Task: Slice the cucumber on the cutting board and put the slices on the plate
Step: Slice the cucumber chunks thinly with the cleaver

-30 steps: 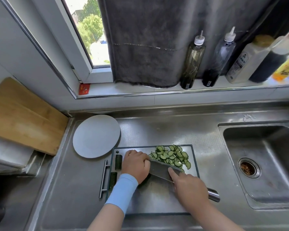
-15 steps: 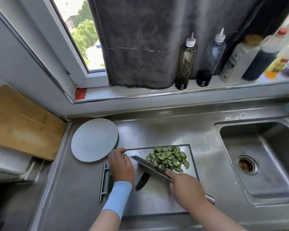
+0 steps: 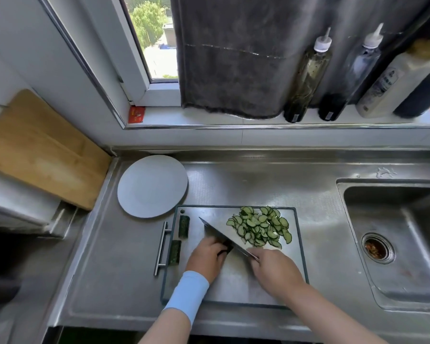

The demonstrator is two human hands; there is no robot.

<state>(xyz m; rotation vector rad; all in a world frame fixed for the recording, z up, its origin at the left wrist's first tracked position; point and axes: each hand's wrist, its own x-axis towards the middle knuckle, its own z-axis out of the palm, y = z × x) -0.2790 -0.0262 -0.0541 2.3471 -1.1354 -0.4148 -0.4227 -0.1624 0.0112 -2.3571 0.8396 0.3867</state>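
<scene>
Cucumber slices [image 3: 260,228] lie heaped in a loose green pile on the far right part of the cutting board [image 3: 233,289], which rests on the steel counter [image 3: 258,184] left of the sink [image 3: 392,244]. Across the board's middle runs the knife [image 3: 221,234], its blade angled with the tip toward the far left; the right hand [image 3: 274,269] is wrapped round its handle at the near end. The left hand [image 3: 205,259], with a pale blue wristband [image 3: 188,294] behind it, has its fingers curled down over a short dark cucumber piece [image 3: 228,247], knuckles just beside the blade's flat. Two further cucumber chunks [image 3: 183,226] lie end to end along the board's left edge, apart from both hands. The grey plate [image 3: 152,186] sits on the counter just beyond the board's far left corner. A wooden board [image 3: 40,150] leans at the left, and bottles [image 3: 305,78] stand on the windowsill
</scene>
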